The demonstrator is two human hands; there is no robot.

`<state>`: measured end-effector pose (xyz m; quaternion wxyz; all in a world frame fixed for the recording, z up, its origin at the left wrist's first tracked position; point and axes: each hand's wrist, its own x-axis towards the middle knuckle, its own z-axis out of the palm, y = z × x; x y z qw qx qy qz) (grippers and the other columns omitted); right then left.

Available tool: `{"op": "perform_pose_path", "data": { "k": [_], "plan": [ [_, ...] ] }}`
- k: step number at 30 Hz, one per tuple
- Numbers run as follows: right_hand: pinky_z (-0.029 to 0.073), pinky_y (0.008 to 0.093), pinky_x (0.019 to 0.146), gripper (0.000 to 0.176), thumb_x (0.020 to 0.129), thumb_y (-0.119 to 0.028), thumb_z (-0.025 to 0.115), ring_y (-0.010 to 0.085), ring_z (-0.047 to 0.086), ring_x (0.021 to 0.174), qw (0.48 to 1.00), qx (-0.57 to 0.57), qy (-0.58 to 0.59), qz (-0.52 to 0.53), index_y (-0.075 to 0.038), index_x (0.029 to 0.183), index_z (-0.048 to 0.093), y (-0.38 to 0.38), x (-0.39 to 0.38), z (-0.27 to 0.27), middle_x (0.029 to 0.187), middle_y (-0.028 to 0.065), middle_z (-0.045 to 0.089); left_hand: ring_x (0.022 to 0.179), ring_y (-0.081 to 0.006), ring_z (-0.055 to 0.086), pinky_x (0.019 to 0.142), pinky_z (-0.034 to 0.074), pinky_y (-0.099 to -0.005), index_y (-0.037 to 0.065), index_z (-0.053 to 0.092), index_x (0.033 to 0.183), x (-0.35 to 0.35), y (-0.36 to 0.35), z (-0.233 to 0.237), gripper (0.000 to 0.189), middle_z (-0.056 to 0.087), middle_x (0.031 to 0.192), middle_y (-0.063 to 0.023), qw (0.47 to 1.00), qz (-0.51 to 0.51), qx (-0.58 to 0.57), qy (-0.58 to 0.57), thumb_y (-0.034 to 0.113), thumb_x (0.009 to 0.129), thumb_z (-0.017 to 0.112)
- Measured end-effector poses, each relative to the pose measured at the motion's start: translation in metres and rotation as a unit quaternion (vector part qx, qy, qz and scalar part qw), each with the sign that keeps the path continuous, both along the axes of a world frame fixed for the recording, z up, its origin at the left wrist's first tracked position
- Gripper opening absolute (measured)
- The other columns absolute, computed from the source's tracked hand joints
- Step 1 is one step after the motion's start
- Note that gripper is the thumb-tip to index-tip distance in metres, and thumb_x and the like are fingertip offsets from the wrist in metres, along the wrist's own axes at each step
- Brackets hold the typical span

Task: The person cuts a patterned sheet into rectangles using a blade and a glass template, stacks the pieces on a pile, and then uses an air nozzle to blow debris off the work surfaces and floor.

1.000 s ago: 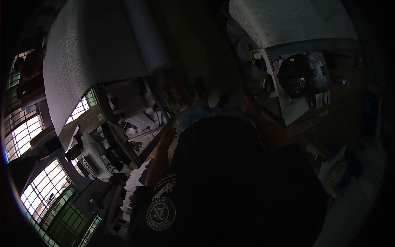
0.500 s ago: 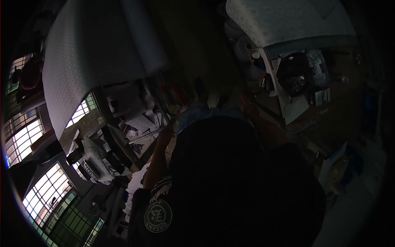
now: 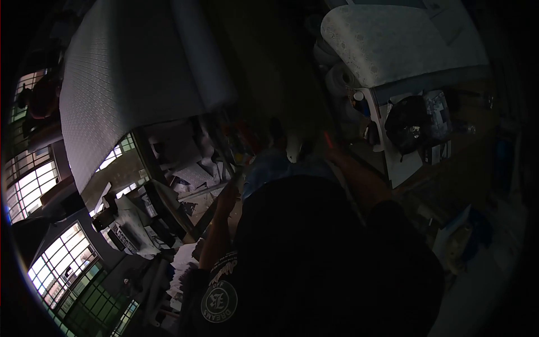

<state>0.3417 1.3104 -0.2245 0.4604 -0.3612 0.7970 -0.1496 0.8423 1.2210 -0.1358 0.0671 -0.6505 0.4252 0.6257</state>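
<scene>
My left hand (image 3: 229, 197) hangs low beside my hip, close to the jeans (image 3: 263, 170). Its fingers fade into the dark, so their shape and anything in them cannot be made out. On the other side, my right hand (image 3: 338, 155) is lowered in front of me, its fingers closed around a narrow red-orange object (image 3: 328, 139) whose kind the dim light hides. A pale shoe (image 3: 292, 151) shows on the floor between the hands.
On the left stands a long table under quilted pale fabric (image 3: 92, 95), with a fabric roll (image 3: 205, 62) at its edge. To the right are lace-patterned cloth (image 3: 387, 42) and a desk with a black bag (image 3: 405, 123). Barred windows (image 3: 64, 261) lie far left.
The view has shifted slightly, so the tables and desk sit lower in it. My right arm is farther forward, with the red-orange object still in the hand. My left arm stays lowered.
</scene>
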Motion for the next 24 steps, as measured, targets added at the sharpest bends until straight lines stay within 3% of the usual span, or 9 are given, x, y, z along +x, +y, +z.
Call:
{"op": "perform_pose_path", "data": {
  "k": [3, 5, 7, 8, 11, 13, 20, 22, 24],
  "plan": [
    [0.054, 0.0491, 0.08, 0.051, 0.095, -0.035, 0.063, 0.0433, 0.063, 0.11, 0.996, 0.083, 0.042, 0.001, -0.01, 0.139, 0.056, -0.076, 0.004, 0.05, 0.127, 0.029, 0.061, 0.085, -0.018, 0.066, 0.069, 0.055, -0.0314, 0.012, 0.046, 0.148, 0.006, 0.002, -0.011, 0.048, 0.066, 0.106, -0.0078, 0.996, -0.014, -0.064, 0.058, 0.016, 0.1, 0.054],
    [0.054, 0.0505, 0.079, 0.048, 0.095, -0.041, 0.063, 0.0445, 0.065, 0.105, 0.994, 0.075, 0.057, -0.047, -0.006, 0.128, 0.061, -0.11, 0.007, 0.033, 0.116, 0.0285, 0.065, 0.085, -0.0184, 0.066, 0.069, 0.055, -0.0317, 0.011, 0.047, 0.146, 0.014, 0.012, -0.02, 0.048, 0.067, 0.105, -0.0076, 0.993, -0.007, -0.093, 0.069, 0.015, 0.099, 0.055],
    [0.054, 0.0518, 0.078, 0.051, 0.095, -0.048, 0.062, 0.0458, 0.066, 0.099, 0.991, 0.058, 0.074, -0.094, -0.002, 0.117, 0.066, -0.146, 0.006, 0.022, 0.104, 0.028, 0.069, 0.085, -0.0195, 0.067, 0.068, 0.055, -0.032, 0.008, 0.052, 0.138, 0.032, 0.017, -0.062, 0.042, 0.067, 0.103, -0.0077, 0.976, 0.164, -0.047, 0.132, 0.015, 0.098, 0.057],
    [0.054, 0.0523, 0.078, 0.051, 0.095, -0.049, 0.061, 0.0465, 0.066, 0.096, 0.991, 0.031, 0.085, -0.1, -0.002, 0.113, 0.067, -0.159, 0.002, 0.02, 0.1, 0.0271, 0.069, 0.085, -0.0195, 0.067, 0.068, 0.055, -0.032, 0.008, 0.052, 0.138, 0.024, 0.001, -0.046, 0.042, 0.067, 0.103, -0.0077, 0.976, 0.163, -0.05, 0.134, 0.015, 0.098, 0.057],
    [0.053, 0.0529, 0.075, 0.054, 0.095, -0.052, 0.059, 0.0472, 0.067, 0.091, 0.986, 0.012, 0.121, -0.114, 0.0, 0.108, 0.068, -0.205, -0.012, 0.018, 0.095, 0.0263, 0.07, 0.085, -0.0197, 0.067, 0.069, 0.056, -0.0324, 0.003, 0.059, 0.127, 0.028, -0.038, -0.029, 0.033, 0.068, 0.099, -0.0086, 0.996, 0.021, -0.073, 0.049, 0.015, 0.096, 0.058],
    [0.053, 0.0531, 0.074, 0.056, 0.095, -0.053, 0.058, 0.0473, 0.067, 0.09, 0.982, 0.026, 0.145, -0.121, 0.001, 0.105, 0.068, -0.231, -0.019, 0.026, 0.094, 0.0265, 0.07, 0.085, -0.0198, 0.068, 0.069, 0.056, -0.033, 0.001, 0.062, 0.12, 0.076, -0.052, -0.092, 0.029, 0.069, 0.095, -0.0089, 0.948, -0.275, -0.155, 0.026, 0.015, 0.096, 0.058],
    [0.053, 0.0536, 0.072, 0.058, 0.094, -0.055, 0.059, 0.0461, 0.068, 0.087, 0.976, 0.012, 0.19, -0.102, 0.002, 0.095, 0.071, -0.261, -0.038, 0.023, 0.087, 0.025, 0.071, 0.075, -0.0193, 0.068, 0.064, 0.056, -0.0338, 0.001, 0.063, 0.112, 0.042, -0.155, -0.052, 0.022, 0.069, 0.09, -0.0096, 0.938, -0.217, -0.264, 0.061, 0.013, 0.094, 0.061],
    [0.052, 0.0536, 0.071, 0.058, 0.094, -0.055, 0.059, 0.0458, 0.069, 0.088, 0.973, 0.033, 0.197, -0.113, 0.002, 0.094, 0.071, -0.257, -0.044, 0.016, 0.088, 0.0254, 0.071, 0.081, -0.0211, 0.069, 0.068, 0.056, -0.0336, 0.0, 0.063, 0.116, 0.026, -0.165, -0.045, 0.025, 0.07, 0.096, -0.0102, 0.987, 0.011, -0.119, 0.108, 0.013, 0.095, 0.06],
    [0.054, 0.0519, 0.073, 0.054, 0.094, -0.052, 0.06, 0.0452, 0.069, 0.087, 0.975, 0.039, 0.198, -0.096, 0.0, 0.096, 0.072, -0.248, -0.046, 0.017, 0.089, 0.0248, 0.071, 0.085, -0.022, 0.069, 0.069, 0.056, -0.0335, 0.0, 0.062, 0.119, 0.037, -0.163, -0.086, 0.026, 0.07, 0.1, -0.011, 0.985, -0.096, -0.13, 0.058, 0.011, 0.095, 0.06]
  ]
}}
